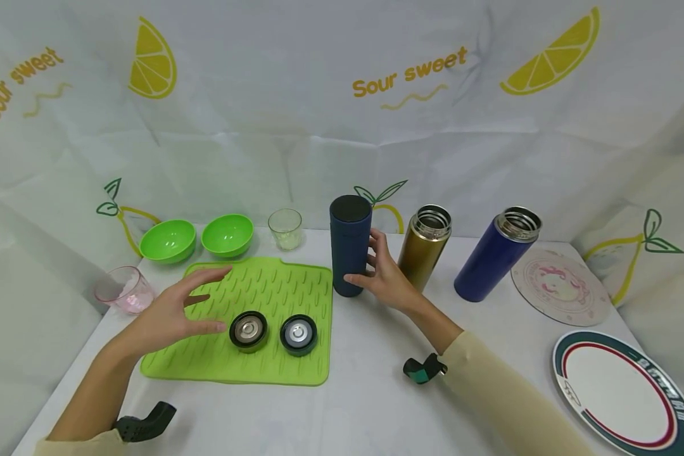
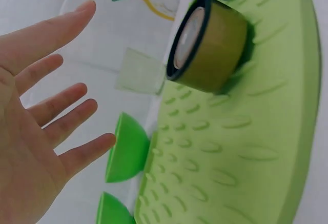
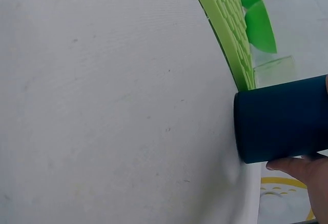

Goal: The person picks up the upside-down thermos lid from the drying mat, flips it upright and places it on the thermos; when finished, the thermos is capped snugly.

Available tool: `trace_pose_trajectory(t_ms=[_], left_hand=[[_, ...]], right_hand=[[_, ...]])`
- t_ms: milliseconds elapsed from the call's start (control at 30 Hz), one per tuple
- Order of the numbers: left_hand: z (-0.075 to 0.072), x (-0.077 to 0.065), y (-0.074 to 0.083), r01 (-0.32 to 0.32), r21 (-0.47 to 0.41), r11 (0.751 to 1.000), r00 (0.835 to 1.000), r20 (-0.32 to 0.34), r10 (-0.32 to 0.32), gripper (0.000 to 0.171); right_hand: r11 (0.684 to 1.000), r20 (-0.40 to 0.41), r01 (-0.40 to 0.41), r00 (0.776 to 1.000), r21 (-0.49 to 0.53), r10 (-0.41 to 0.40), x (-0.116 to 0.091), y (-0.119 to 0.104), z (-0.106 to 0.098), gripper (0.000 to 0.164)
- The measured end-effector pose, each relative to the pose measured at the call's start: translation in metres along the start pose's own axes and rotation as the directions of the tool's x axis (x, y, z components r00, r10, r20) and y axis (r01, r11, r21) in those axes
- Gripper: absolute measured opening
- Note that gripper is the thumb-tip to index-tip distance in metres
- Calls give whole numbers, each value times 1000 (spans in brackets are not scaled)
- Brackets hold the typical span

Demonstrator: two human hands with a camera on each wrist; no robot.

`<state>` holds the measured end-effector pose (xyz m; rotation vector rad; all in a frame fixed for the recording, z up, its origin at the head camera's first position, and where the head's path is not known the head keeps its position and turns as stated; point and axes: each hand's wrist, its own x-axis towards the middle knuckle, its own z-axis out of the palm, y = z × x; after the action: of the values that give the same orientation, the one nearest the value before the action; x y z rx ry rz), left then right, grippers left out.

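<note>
A dark blue vacuum bottle (image 1: 350,253) with its black-topped lid on stands upright just beyond the right edge of a green mat (image 1: 205,367). My right hand (image 1: 390,278) grips it from the right, thumb (image 3: 287,166) against its side; some fingertips are hidden. Over the mat's left part hovers my left hand (image 1: 165,316), fingers spread and holding nothing. Nearest to it is a gold-sided lid (image 1: 248,330), lying with its inner side up. Beside that lies a blue lid (image 1: 298,335), also inner side up. A lidless gold bottle (image 1: 424,247) is behind my right hand.
Farther right is a lidless blue bottle (image 1: 493,256), near a pink round mat (image 1: 561,288) and a white plate (image 1: 621,386). Two green bowls (image 1: 168,240) and a clear glass (image 1: 285,229) line the back. A pink glass (image 1: 125,290) sits at left, near my left hand.
</note>
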<state>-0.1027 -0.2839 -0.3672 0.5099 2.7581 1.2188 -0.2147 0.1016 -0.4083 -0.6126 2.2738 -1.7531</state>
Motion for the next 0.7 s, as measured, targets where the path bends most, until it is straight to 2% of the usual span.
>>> trace_pose_trajectory(t_ms=[367, 500, 700], left_hand=[[20, -2, -30, 13, -91, 996, 998, 64, -8, 90], [27, -2, -37, 39, -109, 993, 995, 95, -28, 92], [33, -2, -42, 19, -112, 994, 993, 121, -5, 87]], right_hand=[[1000, 2, 1, 1000, 14, -1, -1, 0, -1, 100], [1000, 6, -4, 1000, 14, 4, -1, 0, -1, 100], [1000, 12, 3, 1000, 15, -3, 0, 3, -1, 101]])
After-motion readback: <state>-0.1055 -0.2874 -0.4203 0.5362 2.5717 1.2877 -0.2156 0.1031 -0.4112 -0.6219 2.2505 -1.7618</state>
